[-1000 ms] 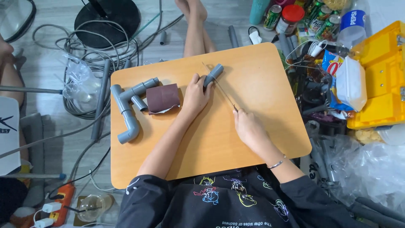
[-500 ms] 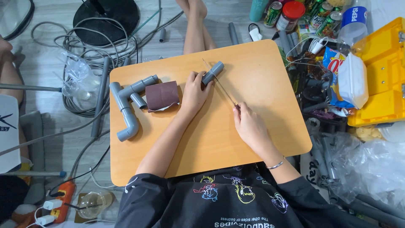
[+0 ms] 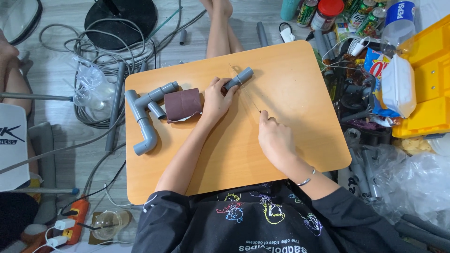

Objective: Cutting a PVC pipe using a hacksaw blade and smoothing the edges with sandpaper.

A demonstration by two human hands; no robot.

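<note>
On the small wooden table (image 3: 300,70), my left hand (image 3: 215,100) presses down a short grey pipe piece (image 3: 240,78) that lies slanted near the table's far middle. My right hand (image 3: 274,138) pinches the near end of a thin metal blade (image 3: 246,91). The blade runs diagonally away from me and crosses the pipe piece. Left of my left hand lies a folded sheet of brown sandpaper (image 3: 183,104). Further left sits a grey pipe assembly with elbows (image 3: 143,119).
Someone's bare legs (image 3: 220,23) lie beyond the table's far edge. Cables (image 3: 93,51) and loose pipe bits cover the floor at the left. Cans, jars and a bottle (image 3: 393,18) stand at the top right, beside a yellow toolbox (image 3: 426,93). A power strip (image 3: 70,225) lies at the lower left.
My right hand has slid a little toward me along the blade's line. My left hand stays on the pipe piece.
</note>
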